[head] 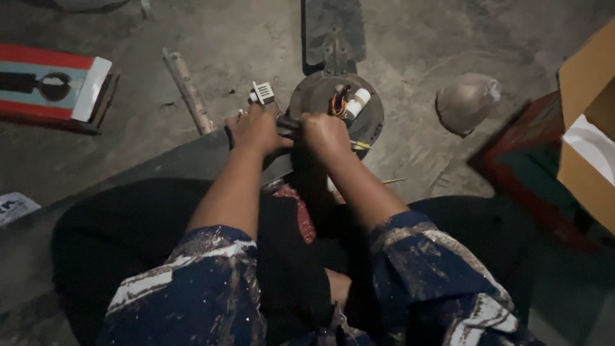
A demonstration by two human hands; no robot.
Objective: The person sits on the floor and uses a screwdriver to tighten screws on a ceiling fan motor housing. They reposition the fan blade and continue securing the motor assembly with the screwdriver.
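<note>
Both hands [291,131] on dark tool – fan motor [336,106], floor

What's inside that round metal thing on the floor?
Inside the round metal housing are coloured wires and a white cylinder. The right hand covers its near edge, so anything there is hidden.

Red-and-blue box [54,86], wooden stick [188,91], crumpled bag [467,101], cardboard carton [586,122].
</note>
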